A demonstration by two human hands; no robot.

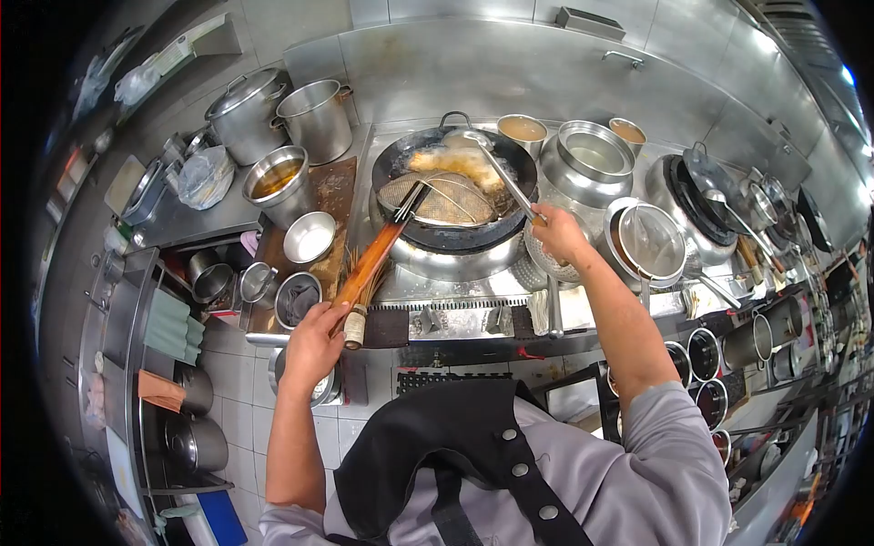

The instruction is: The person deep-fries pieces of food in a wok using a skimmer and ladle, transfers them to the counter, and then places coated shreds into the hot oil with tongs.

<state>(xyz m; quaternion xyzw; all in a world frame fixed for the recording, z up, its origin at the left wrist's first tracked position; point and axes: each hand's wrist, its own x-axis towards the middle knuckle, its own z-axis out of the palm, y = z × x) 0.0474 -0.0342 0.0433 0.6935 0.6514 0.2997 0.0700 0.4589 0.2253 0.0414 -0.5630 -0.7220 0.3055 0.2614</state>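
Observation:
A black wok (390,164) sits on the burner, with bubbling golden oil or food (455,161) in its far half. My left hand (312,344) is closed around the wooden handle of a wire-mesh strainer (462,202), whose mesh basket lies over the near part of the wok. In my right hand (559,237) is the handle end of a long metal ladle (510,180). The ladle's head reaches the wok's far side, partly veiled by steam or foam. What lies under the mesh is hidden.
Left of the wok stand a pot of amber oil (275,180), a small metal bowl (309,237) and a bamboo brush (356,323). On the right are a big pot (583,182), a fine strainer (648,238) and a second wok (706,168).

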